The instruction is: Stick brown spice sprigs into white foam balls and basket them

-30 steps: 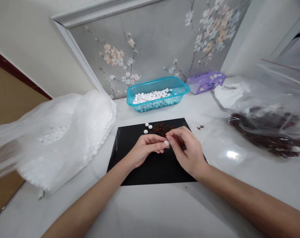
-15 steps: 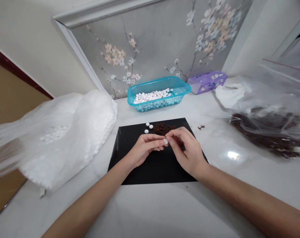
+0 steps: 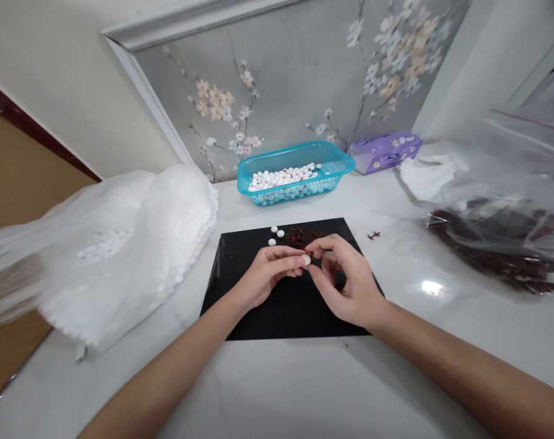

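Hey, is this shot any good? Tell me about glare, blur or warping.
In the head view, glare shines on the glossy white countertop right of the black mat; the wide lens bends the wall edges; the clear plastic bag smears at far left; the left hand and right hand look fairly sharp.

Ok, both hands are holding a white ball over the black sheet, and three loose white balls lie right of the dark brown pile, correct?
No: the three loose white balls lie left of the dark brown pile, as the head view shows. The rest stands: the left hand and right hand hold a white ball over the black sheet.
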The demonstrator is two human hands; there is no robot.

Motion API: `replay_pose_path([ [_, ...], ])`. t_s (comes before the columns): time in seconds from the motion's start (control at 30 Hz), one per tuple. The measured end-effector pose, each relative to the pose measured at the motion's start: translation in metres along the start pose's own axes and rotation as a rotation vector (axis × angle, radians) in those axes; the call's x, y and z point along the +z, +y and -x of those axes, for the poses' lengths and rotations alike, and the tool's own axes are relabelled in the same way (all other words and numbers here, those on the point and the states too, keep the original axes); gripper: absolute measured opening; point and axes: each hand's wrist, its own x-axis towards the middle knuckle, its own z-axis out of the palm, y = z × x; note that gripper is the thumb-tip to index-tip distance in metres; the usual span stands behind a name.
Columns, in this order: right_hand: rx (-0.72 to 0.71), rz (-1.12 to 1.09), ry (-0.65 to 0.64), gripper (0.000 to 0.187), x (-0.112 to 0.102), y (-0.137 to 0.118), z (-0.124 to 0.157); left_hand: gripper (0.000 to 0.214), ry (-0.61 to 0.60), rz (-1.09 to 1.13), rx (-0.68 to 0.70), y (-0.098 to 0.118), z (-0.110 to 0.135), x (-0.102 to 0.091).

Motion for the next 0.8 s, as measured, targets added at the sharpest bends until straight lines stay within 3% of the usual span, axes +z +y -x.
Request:
replay_pose_path([
  [0.8,0.003,0.031,0.023,0.011,0.0037,0.0048,-0.0029,0.014,-0.004,0.029,0.018,-0.0011,-0.0012,-0.0029],
])
